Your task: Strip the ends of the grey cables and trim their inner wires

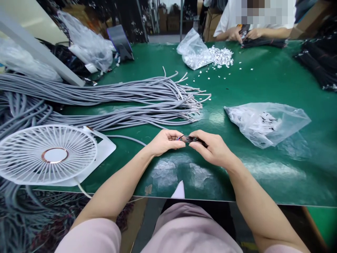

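Note:
My left hand [168, 142] pinches the end of a grey cable [126, 138], which runs off to the left under the bundles. Thin coloured wires [179, 138] stick out between its thumb and forefinger. In my right hand [210, 146] is a small black pliers-like tool [198, 141], mostly covered by the fingers. Its tip meets the wires, or comes very close to them, between the two hands. Beyond my left hand lie bundles of grey cables [126, 114], their stripped ends pointing right.
A white fan [55, 154] stands at the left front. Right of my hands lies a clear bag [268, 123] of white pieces. Farther back are another plastic bag [193, 49] and scattered small pieces [221, 56]. Across the green table [268, 84], a co-worker's hands [244, 34] handle black cables.

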Tool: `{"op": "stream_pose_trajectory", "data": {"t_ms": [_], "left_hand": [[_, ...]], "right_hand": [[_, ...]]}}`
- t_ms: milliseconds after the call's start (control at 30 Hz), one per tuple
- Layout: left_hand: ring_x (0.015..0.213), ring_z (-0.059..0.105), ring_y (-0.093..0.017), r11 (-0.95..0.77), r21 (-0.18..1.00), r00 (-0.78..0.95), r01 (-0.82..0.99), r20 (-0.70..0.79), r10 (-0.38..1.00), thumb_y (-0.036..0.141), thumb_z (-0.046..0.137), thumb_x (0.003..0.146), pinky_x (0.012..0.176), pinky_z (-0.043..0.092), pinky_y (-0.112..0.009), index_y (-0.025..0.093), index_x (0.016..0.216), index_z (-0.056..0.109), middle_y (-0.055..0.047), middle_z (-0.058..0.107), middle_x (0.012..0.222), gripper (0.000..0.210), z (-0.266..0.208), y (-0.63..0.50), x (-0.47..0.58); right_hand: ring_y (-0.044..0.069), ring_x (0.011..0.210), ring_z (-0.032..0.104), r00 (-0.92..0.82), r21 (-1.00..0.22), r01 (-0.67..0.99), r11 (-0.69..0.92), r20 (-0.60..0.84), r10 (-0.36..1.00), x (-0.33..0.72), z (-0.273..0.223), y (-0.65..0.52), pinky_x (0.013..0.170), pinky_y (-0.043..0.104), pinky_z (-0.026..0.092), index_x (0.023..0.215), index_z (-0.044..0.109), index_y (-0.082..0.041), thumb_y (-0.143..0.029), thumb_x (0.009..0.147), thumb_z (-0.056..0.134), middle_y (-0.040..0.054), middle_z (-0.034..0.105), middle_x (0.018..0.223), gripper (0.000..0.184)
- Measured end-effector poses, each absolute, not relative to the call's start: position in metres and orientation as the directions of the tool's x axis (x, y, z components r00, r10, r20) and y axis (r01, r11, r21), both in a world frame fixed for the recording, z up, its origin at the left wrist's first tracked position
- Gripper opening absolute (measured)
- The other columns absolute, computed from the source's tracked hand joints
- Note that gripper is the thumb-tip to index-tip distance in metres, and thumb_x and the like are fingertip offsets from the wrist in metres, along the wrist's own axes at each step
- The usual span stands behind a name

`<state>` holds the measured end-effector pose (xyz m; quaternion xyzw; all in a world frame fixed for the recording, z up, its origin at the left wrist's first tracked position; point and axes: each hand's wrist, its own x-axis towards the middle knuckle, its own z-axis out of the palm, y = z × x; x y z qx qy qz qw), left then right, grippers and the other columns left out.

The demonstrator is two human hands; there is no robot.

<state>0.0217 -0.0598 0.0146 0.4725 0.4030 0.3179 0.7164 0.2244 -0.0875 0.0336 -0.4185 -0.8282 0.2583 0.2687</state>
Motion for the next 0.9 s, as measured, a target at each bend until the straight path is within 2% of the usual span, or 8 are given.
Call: {"op": "stream_pose_trajectory", "data": {"t_ms": [333,667,767,900], "left_hand": [[0.052,0.052,-0.007,0.367,0.93,0.532,0.005,-0.313,0.787,0.025,0.082,0.053,0.05,0.042,-0.018,0.011,0.075,0.069,0.0,0.062,0.06,0.029,0.014,-0.062,0.022],[0.054,0.054,-0.006,0.406,0.914,0.574,-0.009,-0.328,0.751,0.021,0.083,0.055,0.053,0.044,-0.018,0.011,0.078,0.07,0.0,0.065,0.065,0.029,0.014,-0.06,0.018],[0.059,0.059,-0.009,0.419,0.908,0.637,-0.033,-0.304,0.709,0.028,0.082,0.06,0.059,0.048,-0.019,0.01,0.084,0.069,-0.004,0.068,0.071,0.033,0.012,-0.057,0.011],[0.07,0.066,-0.014,0.421,0.906,0.664,-0.048,-0.285,0.691,0.036,0.072,0.076,0.068,0.053,-0.026,0.011,0.1,0.061,-0.01,0.071,0.081,0.037,0.009,-0.052,0.001]], "right_hand": [[0.016,0.08,0.062,-0.529,-0.586,0.591,0.555,0.238,0.815,0.22,0.028,-0.088,0.068,0.025,0.04,0.103,0.06,-0.019,-0.035,0.093,0.046,0.0055,0.069,0.096,0.024],[0.017,0.087,0.065,-0.546,-0.553,0.6,0.578,0.245,0.801,0.222,0.027,-0.086,0.072,0.025,0.044,0.103,0.061,-0.018,-0.033,0.093,0.048,0.0057,0.07,0.102,0.023],[0.016,0.087,0.065,-0.546,-0.562,0.597,0.573,0.239,0.803,0.222,0.026,-0.086,0.073,0.025,0.045,0.102,0.062,-0.018,-0.033,0.093,0.048,0.0051,0.07,0.101,0.022],[0.017,0.089,0.065,-0.52,-0.576,0.603,0.552,0.242,0.82,0.222,0.026,-0.086,0.074,0.024,0.046,0.102,0.062,-0.018,-0.033,0.092,0.049,0.0053,0.07,0.104,0.022]]}}
